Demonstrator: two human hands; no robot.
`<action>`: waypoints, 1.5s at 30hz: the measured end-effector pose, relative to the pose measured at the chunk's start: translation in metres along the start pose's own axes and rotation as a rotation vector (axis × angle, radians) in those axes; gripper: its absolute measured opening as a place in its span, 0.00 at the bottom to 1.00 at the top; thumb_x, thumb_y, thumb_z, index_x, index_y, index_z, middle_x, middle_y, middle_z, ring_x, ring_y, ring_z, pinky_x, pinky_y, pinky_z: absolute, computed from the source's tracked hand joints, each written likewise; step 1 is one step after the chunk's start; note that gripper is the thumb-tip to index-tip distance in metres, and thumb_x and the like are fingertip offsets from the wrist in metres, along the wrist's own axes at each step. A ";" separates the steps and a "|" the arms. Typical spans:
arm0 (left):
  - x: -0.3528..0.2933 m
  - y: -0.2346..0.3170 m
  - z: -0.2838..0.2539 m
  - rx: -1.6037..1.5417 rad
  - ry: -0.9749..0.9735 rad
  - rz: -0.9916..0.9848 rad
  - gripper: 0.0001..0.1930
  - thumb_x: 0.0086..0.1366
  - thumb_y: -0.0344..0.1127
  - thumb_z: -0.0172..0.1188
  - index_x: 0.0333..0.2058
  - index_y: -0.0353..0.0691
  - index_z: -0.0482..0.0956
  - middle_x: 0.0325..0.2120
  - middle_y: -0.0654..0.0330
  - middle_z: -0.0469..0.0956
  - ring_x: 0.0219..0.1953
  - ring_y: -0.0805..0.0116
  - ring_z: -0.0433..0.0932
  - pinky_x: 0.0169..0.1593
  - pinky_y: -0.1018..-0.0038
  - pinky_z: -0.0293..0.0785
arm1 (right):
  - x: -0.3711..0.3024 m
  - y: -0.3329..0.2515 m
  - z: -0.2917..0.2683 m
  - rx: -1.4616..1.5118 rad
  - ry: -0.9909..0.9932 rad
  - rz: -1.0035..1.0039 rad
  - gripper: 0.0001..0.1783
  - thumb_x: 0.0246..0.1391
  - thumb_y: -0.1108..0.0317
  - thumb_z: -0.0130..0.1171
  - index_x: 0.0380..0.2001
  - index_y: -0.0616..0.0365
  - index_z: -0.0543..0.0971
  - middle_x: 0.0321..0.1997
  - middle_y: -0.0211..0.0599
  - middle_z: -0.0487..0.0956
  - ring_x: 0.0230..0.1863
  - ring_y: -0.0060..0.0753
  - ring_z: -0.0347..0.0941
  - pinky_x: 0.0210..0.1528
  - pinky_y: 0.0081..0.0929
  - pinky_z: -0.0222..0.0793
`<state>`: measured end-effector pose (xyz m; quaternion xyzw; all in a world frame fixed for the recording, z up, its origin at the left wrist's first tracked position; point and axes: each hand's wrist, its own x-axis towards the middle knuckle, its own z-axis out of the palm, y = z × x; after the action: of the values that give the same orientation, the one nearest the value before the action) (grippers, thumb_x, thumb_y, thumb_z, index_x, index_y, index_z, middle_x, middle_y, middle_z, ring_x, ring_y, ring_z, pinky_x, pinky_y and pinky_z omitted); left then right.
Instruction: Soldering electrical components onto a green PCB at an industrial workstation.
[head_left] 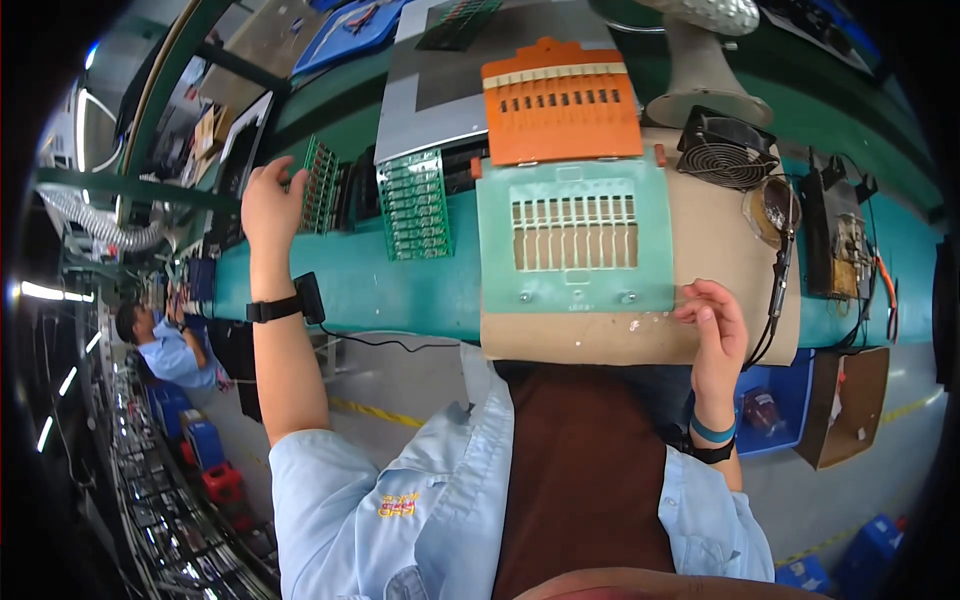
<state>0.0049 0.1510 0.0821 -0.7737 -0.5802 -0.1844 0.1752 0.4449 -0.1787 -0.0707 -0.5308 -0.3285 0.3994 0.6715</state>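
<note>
My left hand (272, 203) is raised at the far left of the bench, its thumb and forefinger apart. Its fingertips are close beside a green circuit board panel (320, 187) standing on edge; whether they touch it I cannot tell. Another green circuit board panel (414, 205) leans just to the right. In front of me lies a pale green fixture (577, 291) with a slotted window, its orange lid (563, 120) swung up at the back. My right hand (715, 328) is at the fixture's lower right corner, fingers loosely spread and holding nothing I can see.
Brown cardboard (590, 340) lies under the fixture. To the right are a black fan (728, 148), a soldering iron (781, 275) and orange-handled pliers (886, 285). A grey metal plate (440, 80) is behind. A blue bin (770, 410) stands below, right. Another person (180, 350) sits far left.
</note>
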 end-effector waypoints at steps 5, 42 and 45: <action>-0.047 -0.036 -0.004 0.078 -0.030 -0.114 0.17 0.60 0.44 0.69 0.45 0.43 0.85 0.34 0.56 0.83 0.39 0.54 0.83 0.42 0.62 0.77 | -0.002 0.000 0.004 -0.048 0.026 -0.021 0.15 0.68 0.73 0.50 0.55 0.64 0.75 0.50 0.39 0.79 0.41 0.23 0.76 0.49 0.24 0.72; -0.141 0.113 -0.024 -0.434 0.571 0.677 0.11 0.52 0.21 0.70 0.34 0.41 0.85 0.28 0.63 0.77 0.25 0.67 0.78 0.26 0.75 0.75 | 0.014 -0.066 0.097 -0.125 -0.500 0.146 0.14 0.70 0.64 0.52 0.49 0.62 0.78 0.41 0.35 0.82 0.37 0.21 0.76 0.41 0.19 0.70; -0.145 0.128 -0.018 -0.525 0.531 0.770 0.10 0.52 0.22 0.70 0.34 0.41 0.85 0.29 0.63 0.76 0.25 0.66 0.78 0.27 0.75 0.75 | 0.014 -0.069 0.088 -0.005 -0.450 0.217 0.13 0.70 0.62 0.53 0.45 0.61 0.78 0.37 0.33 0.81 0.34 0.20 0.75 0.38 0.19 0.69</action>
<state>0.0887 -0.0126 0.0195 -0.8751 -0.1242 -0.4352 0.1715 0.3888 -0.1346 0.0159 -0.4621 -0.4118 0.5763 0.5336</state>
